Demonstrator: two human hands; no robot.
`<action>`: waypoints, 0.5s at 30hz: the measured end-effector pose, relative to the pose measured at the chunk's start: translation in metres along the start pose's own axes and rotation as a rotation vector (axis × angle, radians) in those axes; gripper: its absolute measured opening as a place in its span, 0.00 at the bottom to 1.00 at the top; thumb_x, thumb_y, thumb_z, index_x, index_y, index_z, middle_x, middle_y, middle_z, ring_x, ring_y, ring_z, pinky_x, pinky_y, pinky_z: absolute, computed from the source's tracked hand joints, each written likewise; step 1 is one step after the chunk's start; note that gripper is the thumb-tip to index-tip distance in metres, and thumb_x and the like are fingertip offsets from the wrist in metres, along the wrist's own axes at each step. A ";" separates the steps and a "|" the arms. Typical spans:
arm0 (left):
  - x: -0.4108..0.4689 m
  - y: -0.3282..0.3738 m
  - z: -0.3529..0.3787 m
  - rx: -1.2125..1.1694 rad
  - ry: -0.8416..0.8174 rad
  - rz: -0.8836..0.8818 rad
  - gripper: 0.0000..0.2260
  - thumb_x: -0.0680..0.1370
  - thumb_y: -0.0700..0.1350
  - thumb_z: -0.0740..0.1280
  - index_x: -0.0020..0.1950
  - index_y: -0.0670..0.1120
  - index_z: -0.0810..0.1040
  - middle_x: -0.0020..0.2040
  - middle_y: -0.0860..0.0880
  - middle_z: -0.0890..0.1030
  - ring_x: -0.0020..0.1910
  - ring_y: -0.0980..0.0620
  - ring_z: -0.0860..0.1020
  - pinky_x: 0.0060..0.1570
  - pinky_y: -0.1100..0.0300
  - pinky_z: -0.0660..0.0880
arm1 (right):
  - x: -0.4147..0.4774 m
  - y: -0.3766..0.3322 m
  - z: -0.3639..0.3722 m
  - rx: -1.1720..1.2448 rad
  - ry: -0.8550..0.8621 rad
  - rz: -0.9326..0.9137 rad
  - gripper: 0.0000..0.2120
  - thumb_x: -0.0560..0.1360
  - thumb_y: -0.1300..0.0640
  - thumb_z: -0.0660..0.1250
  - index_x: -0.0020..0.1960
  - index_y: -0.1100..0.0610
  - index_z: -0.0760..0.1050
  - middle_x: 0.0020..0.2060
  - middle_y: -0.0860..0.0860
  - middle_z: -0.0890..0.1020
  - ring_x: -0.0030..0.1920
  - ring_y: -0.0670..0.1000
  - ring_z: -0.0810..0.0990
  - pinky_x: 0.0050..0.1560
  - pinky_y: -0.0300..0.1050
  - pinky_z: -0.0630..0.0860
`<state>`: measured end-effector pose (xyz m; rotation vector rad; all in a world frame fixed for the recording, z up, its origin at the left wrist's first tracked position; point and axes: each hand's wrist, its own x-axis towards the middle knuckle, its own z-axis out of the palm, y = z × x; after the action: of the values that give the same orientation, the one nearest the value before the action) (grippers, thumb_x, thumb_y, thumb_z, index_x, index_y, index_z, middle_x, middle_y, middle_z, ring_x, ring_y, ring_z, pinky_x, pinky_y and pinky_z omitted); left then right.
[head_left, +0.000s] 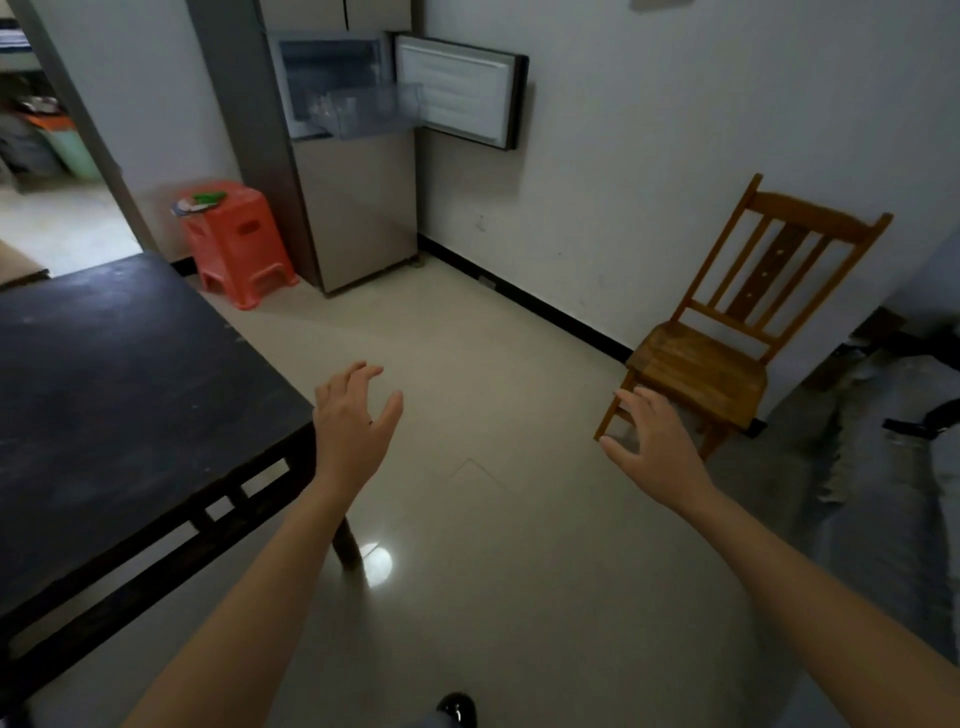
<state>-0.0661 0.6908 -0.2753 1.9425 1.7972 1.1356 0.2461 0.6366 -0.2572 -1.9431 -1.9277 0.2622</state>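
Note:
My left hand (353, 421) and my right hand (654, 447) are both stretched out in front of me over the tiled floor, fingers loosely spread, holding nothing. Ahead against the far wall stands a tall grey fridge (358, 208). Its middle door (462, 93) is swung open to the right, and a clear plastic drawer (374, 111) is pulled out of the open compartment. The fridge stands well beyond both hands.
A dark wooden table (119, 395) fills the left side, its corner just beside my left hand. A red plastic stool (239, 244) with small items on top stands left of the fridge. A wooden chair (727, 338) is at the right wall. A doorway (47, 171) opens at far left.

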 end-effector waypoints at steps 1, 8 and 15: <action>0.010 0.001 0.005 0.000 0.002 0.021 0.28 0.71 0.58 0.55 0.62 0.40 0.73 0.62 0.40 0.73 0.63 0.41 0.68 0.60 0.51 0.62 | 0.009 0.002 0.000 0.010 0.002 0.010 0.28 0.75 0.54 0.66 0.71 0.60 0.61 0.69 0.59 0.64 0.71 0.56 0.59 0.71 0.51 0.58; 0.056 0.006 0.051 -0.020 -0.054 0.024 0.31 0.69 0.61 0.52 0.61 0.41 0.74 0.62 0.40 0.73 0.63 0.41 0.67 0.60 0.49 0.63 | 0.049 0.036 0.011 0.098 -0.006 0.108 0.28 0.74 0.55 0.66 0.71 0.58 0.62 0.68 0.57 0.65 0.70 0.55 0.61 0.69 0.52 0.60; 0.101 0.032 0.113 0.004 -0.110 0.036 0.27 0.70 0.58 0.55 0.57 0.39 0.77 0.59 0.38 0.76 0.59 0.38 0.71 0.58 0.49 0.64 | 0.093 0.092 0.008 0.120 -0.002 0.161 0.27 0.74 0.56 0.66 0.70 0.59 0.63 0.68 0.57 0.65 0.69 0.55 0.62 0.67 0.48 0.60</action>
<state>0.0274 0.8130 -0.2925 2.0062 1.7153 1.0151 0.3305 0.7316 -0.2886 -2.0199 -1.7169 0.4156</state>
